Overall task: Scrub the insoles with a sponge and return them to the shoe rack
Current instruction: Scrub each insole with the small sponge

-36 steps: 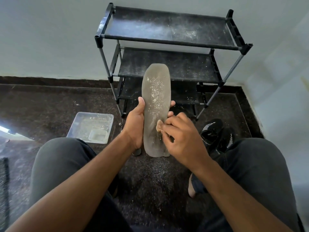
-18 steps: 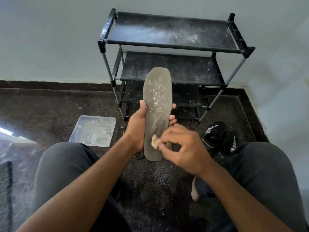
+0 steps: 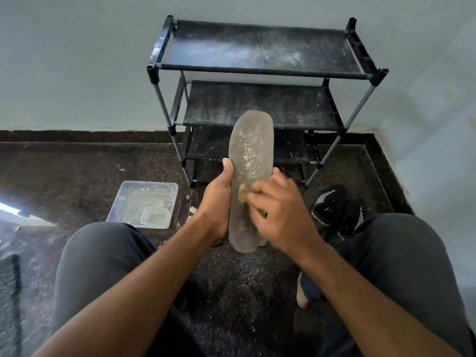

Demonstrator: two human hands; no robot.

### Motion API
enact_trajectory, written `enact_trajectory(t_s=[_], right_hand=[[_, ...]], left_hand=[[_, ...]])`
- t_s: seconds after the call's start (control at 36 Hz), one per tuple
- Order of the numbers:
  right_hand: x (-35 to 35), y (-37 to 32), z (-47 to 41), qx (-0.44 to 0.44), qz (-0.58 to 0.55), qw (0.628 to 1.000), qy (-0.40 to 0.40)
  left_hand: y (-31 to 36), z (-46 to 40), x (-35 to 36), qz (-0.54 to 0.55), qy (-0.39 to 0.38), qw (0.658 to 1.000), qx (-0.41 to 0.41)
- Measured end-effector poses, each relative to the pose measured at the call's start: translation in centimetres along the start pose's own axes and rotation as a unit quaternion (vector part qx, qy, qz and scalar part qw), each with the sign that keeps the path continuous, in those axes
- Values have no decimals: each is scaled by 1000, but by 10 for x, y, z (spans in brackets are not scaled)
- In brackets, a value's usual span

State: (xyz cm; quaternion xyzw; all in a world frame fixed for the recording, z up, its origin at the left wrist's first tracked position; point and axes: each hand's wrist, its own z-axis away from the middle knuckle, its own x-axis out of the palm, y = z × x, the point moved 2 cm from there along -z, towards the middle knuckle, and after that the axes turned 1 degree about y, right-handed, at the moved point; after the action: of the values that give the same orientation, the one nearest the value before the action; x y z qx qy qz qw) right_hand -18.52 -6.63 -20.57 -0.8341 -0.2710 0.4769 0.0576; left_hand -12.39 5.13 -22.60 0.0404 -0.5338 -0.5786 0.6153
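A grey insole point(image 3: 251, 150), flecked with pale grit on its upper half, stands upright between my knees. My left hand point(image 3: 216, 202) grips its left edge, thumb on the front and fingers behind. My right hand point(image 3: 278, 212), motion-blurred, pinches a small tan sponge point(image 3: 242, 191) against the insole's middle. Behind them stands the black shoe rack point(image 3: 260, 70), its fabric shelves dusty and bare of shoes.
A clear plastic tray point(image 3: 144, 202) holding a smaller container lies on the dark speckled floor at the left. A pair of black sneakers point(image 3: 334, 210) sits beside my right knee. Pale walls meet in a corner at the right. Grit is scattered on the floor below the insole.
My right hand with the sponge slid down toward the insole's heel, then back up to its middle. My left hand has kept its hold on the insole.
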Motion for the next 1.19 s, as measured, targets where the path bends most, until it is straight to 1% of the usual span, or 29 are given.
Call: enact_trajectory(t_s=[0.06, 0.08, 0.14, 0.19, 0.25, 0.28, 0.31, 0.36, 0.44, 0.5, 0.56, 0.61, 0.69, 0.81, 0.83, 0.92, 0.97, 1.06, 1.14, 1.19], right_hand=[[2, -11, 6, -24, -36, 999, -27], [0, -15, 7, -25, -63, 997, -26], [-7, -14, 5, -7, -92, 996, 2], [-9, -6, 0, 14, -53, 998, 31], [-4, -1, -2, 18, 4, 1000, 21], [0, -2, -1, 14, 13, 1000, 9], [4, -4, 1, 8, 7, 1000, 1], [7, -13, 6, -2, -43, 999, -11], [4, -22, 15, -18, -110, 993, -39], [0, -19, 13, 1, -130, 991, -17], [0, -13, 6, 30, -116, 993, 18], [5, -13, 2, 43, -89, 995, 17], [11, -20, 6, 30, -111, 993, -12], [3, -27, 19, 7, -179, 981, -78], [-1, -26, 20, 8, -184, 980, -77], [-7, -19, 15, 34, -150, 988, -8], [-4, -17, 8, 45, -127, 991, 18], [7, -27, 6, 36, -157, 987, -5], [10, -29, 13, 20, -174, 984, -44], [5, -24, 14, 21, -159, 986, -39]], left_hand=[[0, -2, -1, 8, -5, 1000, -3], [1, -2, -1, 10, -6, 1000, -4], [2, -2, -1, 14, -14, 1000, -3], [1, -1, 0, 14, -16, 1000, -6], [-1, -2, 1, 12, -22, 1000, -12], [-2, -2, 1, 8, -27, 1000, -14], [-1, -1, 3, 6, -28, 999, -16], [0, -2, 2, 11, -21, 1000, -14], [3, -2, -2, 57, -29, 998, -21], [5, -3, -3, 74, -38, 996, -27], [5, -3, -1, 55, -43, 997, -22], [4, -3, 2, 38, -37, 998, -17], [4, -4, 3, 48, -32, 998, -15], [10, -3, -2, 102, -46, 993, -20], [12, -3, -2, 112, -46, 992, -19], [15, -5, -3, 125, -42, 991, -10], [14, -6, -3, 127, -53, 990, -14], [12, -8, -2, 141, -65, 988, -13], [15, -9, -6, 160, -45, 986, 1], [17, -10, -11, 175, -36, 984, 2]])
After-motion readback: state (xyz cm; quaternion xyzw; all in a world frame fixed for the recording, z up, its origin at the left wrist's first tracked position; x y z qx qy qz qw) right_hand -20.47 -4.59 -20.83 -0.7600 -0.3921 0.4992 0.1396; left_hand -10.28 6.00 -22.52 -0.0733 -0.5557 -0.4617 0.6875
